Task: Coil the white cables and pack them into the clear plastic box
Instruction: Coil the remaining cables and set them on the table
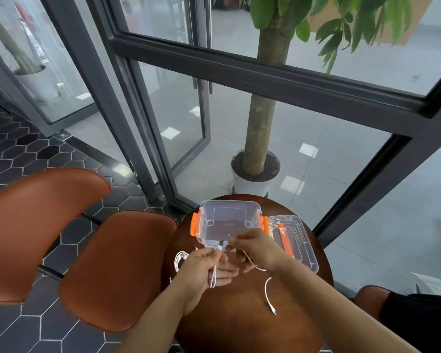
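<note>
A clear plastic box [230,220] with orange clips stands open and empty at the far side of the small round table [239,314]. Just in front of it, my left hand [201,268] is closed on a looped bundle of a white cable [267,293], its plug end sticking up near the box's front wall. My right hand [255,248] pinches the same cable a little to the right. The cable's loose tail curls across the table under my right forearm. A second white cable [180,259] lies coiled left of my left hand.
The box's clear lid [294,240], with an orange handle, lies right of the box. Two brown leather chairs [117,268] stand to the left of the table. A potted tree [256,174] is behind glass beyond the table. A dark object sits at the lower right.
</note>
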Demonstrator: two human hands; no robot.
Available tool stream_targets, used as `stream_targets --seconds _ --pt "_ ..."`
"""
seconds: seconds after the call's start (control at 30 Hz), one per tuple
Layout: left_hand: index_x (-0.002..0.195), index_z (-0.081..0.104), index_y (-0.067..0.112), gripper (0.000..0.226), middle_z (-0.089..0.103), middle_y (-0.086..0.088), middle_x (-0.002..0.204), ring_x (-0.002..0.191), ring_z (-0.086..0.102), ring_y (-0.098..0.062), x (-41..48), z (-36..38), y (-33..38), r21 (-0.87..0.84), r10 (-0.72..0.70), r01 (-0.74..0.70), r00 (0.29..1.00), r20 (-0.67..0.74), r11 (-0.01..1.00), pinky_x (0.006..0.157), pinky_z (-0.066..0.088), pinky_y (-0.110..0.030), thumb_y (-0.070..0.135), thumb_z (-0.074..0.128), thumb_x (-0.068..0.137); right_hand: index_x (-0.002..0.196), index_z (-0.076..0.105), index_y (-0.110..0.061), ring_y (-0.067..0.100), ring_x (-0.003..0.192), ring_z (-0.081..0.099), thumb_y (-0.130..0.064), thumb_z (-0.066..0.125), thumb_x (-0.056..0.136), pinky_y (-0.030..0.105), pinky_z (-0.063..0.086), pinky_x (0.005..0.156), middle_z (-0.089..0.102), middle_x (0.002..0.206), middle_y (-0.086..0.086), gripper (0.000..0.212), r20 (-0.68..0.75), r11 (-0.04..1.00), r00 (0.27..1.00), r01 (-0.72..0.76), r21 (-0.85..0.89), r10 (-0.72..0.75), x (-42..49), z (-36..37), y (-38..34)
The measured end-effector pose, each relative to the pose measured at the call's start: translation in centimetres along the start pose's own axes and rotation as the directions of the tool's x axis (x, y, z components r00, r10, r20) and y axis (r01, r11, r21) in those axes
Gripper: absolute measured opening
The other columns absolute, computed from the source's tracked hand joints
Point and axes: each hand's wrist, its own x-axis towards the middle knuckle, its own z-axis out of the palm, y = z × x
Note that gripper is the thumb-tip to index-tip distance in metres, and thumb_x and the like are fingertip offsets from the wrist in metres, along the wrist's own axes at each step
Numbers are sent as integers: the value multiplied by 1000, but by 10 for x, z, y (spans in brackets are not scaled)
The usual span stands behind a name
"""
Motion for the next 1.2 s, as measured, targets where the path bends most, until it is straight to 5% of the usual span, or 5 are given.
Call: stream_targets --seconds 0.23,0.43,0.6,0.83,1.2 --pt "114 67 0 33 78 -16 105 99 76 -26 2 14 -8 -237 33 -70 987 -156 969 96 56 -44 18 40 109 103 67 -17 21 64 72 -22 59 99 31 61 60 74 77 2 11 -146 973 970 170 -153 -193 -28 33 -8" --pt "107 68 1 34 73 -7 72 54 65 -13 -1 29 -9 -484 9 -112 978 -209 868 46 49 -28 22 41 107 107 56 -13 18 69 72 -15 58 99 41 61 66 76 84 4 9 -155 964 962 198 -178 -227 -40 51 -13" --pt "122 58 0 33 75 -22 110 94 76 -33 3 16 -5 -695 18 -118 989 -149 709 82 59 -44 25 43 107 101 69 -21 16 69 71 -10 69 89 37 61 64 74 87 -6 16 -144 943 947 252 -217 -286 -53 50 -8" --pt "93 59 8 24 57 -5 63 54 60 -19 1 1 11 -801 61 -136 990 -124 583 73 48 -36 25 45 103 79 61 -46 9 58 59 -20 69 93 19 45 59 65 64 -6 31 -103 851 883 401 -339 -458 -56 50 15" --pt "101 65 -2 28 51 -3 53 34 43 -10 -24 -18 23 -681 159 -8 974 160 732 40 43 -24 19 47 95 83 68 -32 3 68 64 -65 54 89 23 50 69 68 74 -14 37 183 859 977 186 -478 -109 -22 -7 58"
